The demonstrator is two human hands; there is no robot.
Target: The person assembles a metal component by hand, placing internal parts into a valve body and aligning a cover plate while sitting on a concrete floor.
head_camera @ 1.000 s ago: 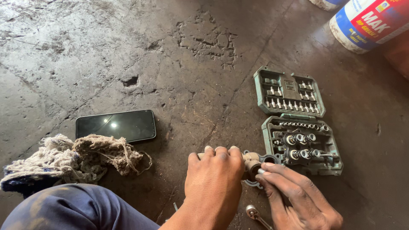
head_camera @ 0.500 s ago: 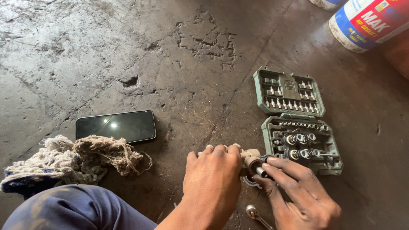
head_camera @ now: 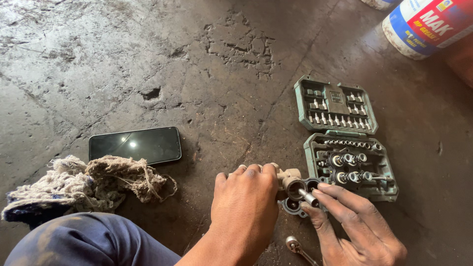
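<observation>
Landmark: open green socket case (head_camera: 351, 148), two hinged halves lying flat on the stained concrete floor (head_camera: 148, 59).

Left hand (head_camera: 245, 204) sits just off the case's lower-left corner, fingers curled tight around a small metal part (head_camera: 290, 183) with round bores. Right hand (head_camera: 352, 224) is below the case's front edge, thumb and forefinger pinched on a short silver socket bit (head_camera: 309, 198), whose tip is at the mouth of one bore; whether it is seated inside cannot be told. Under the part, a dark round piece (head_camera: 290, 206) lies on the floor, touching the case's corner or just beside it.

Ratchet handle (head_camera: 295, 246) lies below the case, between the two wrists, running off the bottom edge. Phone (head_camera: 135, 145) lies face up well left of the case, and a frayed rag (head_camera: 93, 184) is just below the phone, its edge touching or overlapping it. Blue trouser knee (head_camera: 88, 241) is at the bottom-left. White and blue bucket (head_camera: 423, 27) stands above-right of the case, cut by the frame edge.

Open floor: wide bare stretch above and left of the case, and a narrower strip to its right.
</observation>
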